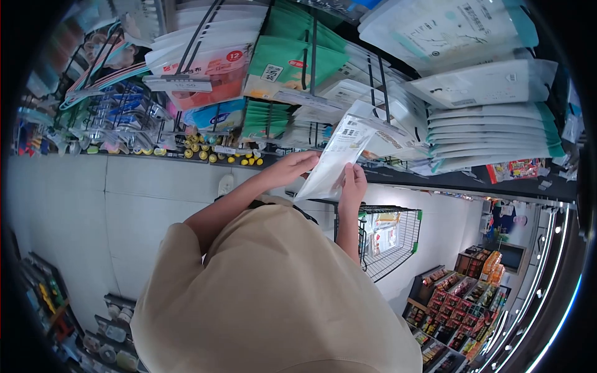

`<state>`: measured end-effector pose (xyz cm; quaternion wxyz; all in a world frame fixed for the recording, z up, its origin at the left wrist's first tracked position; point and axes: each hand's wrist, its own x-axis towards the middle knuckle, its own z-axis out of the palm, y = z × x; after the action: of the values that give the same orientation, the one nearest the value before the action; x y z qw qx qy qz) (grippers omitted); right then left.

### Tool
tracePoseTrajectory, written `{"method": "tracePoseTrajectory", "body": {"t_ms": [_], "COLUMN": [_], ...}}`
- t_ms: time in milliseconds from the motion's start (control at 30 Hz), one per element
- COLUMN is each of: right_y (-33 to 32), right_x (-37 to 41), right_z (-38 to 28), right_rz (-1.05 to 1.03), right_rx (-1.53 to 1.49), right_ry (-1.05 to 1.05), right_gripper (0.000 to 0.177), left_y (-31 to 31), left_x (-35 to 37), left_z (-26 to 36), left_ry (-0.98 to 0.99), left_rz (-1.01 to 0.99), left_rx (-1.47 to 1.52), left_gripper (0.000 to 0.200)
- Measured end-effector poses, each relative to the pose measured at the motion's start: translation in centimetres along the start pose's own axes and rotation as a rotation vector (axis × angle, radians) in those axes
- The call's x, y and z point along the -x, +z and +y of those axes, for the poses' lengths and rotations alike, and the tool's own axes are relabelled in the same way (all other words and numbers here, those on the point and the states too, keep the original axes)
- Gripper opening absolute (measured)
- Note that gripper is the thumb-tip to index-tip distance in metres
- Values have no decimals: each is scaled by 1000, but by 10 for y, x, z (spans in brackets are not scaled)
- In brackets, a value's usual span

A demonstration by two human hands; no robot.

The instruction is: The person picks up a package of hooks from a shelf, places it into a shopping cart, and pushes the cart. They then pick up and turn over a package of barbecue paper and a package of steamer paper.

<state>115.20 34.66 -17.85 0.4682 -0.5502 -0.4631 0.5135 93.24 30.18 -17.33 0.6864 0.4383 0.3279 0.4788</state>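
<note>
Between my two hands is a flat white packet (336,155) with small print and a barcode near its upper end. It is tilted, its upper end close to the hanging packets. My left hand (297,166) grips its left edge, fingers partly behind it. On the right edge, my right hand (353,181) pinches the packet between thumb and fingers. Just beyond hang green packets (294,62) and white packets (398,133) on metal hooks. What the packet contains cannot be made out.
A wire shopping cart (393,253) with several packets inside stands to my right. Red-and-white packets (208,74) hang at the left, above yellow-ended items (198,147). Stacked white packets (494,133) hang at the right. A shelf of packaged goods (457,304) stands farther off.
</note>
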Motion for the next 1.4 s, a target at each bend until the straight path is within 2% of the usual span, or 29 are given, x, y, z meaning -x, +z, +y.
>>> {"method": "tracePoseTrajectory", "body": {"t_ms": [200,433,533,667,933,1400], "right_y": [3,4,0,-2,-1,2], "right_x": [3,6,3,6,9,7], "right_z": [-6,-6,4,5,1,5], "right_rz": [25,18,13,-6,9,-54], "right_rx": [71,-5,-63,-64,-66,-107], "right_ry": [-11,35,26,-13,-47,15], "right_gripper": [21,21,21,20,23,25], "left_y": [2,5,7,8,16,22], "left_x": [8,10,10,13,15,20], "left_z": [2,-4,-7,-9,-9,-2], "left_ry": [-15,-27,29,2,5,33], "left_rz": [13,-13,-12,33,-85,-60], "left_rx": [-18,34,20,-30,61,54], "left_gripper": [42,41,41,38,42,45]}}
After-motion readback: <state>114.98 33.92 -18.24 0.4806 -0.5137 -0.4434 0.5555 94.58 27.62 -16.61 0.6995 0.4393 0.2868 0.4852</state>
